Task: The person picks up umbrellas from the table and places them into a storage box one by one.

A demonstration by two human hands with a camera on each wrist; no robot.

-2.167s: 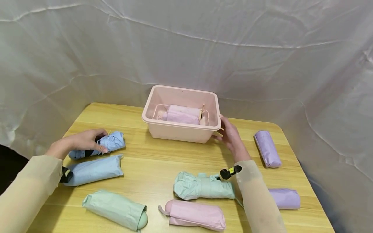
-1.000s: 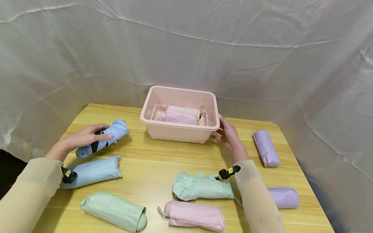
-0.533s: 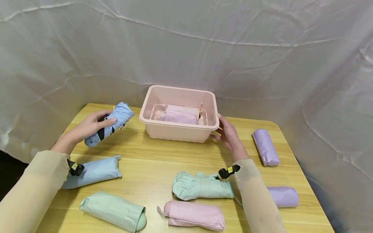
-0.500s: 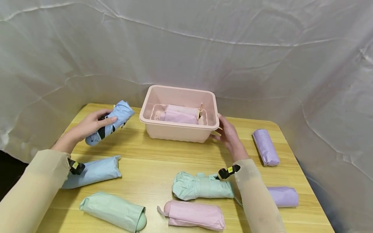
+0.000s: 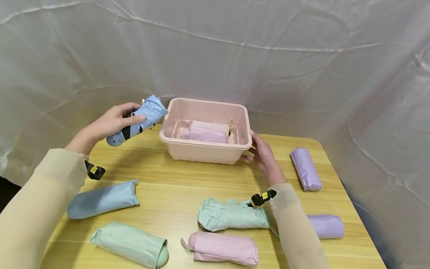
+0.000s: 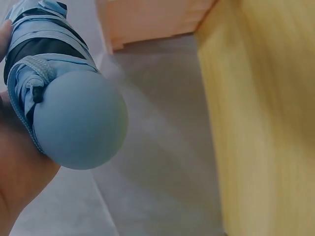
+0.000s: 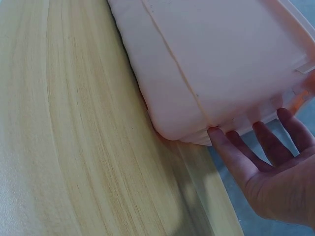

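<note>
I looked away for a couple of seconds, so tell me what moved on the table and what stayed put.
The left hand gripped the blue umbrella on the table, lifted it and carried it up to the left rim of the pink bin. The right hand stayed with straight fingers against the bin's right side. The pink umbrella in the bin and the folded ones lying on the table did not move.
</note>
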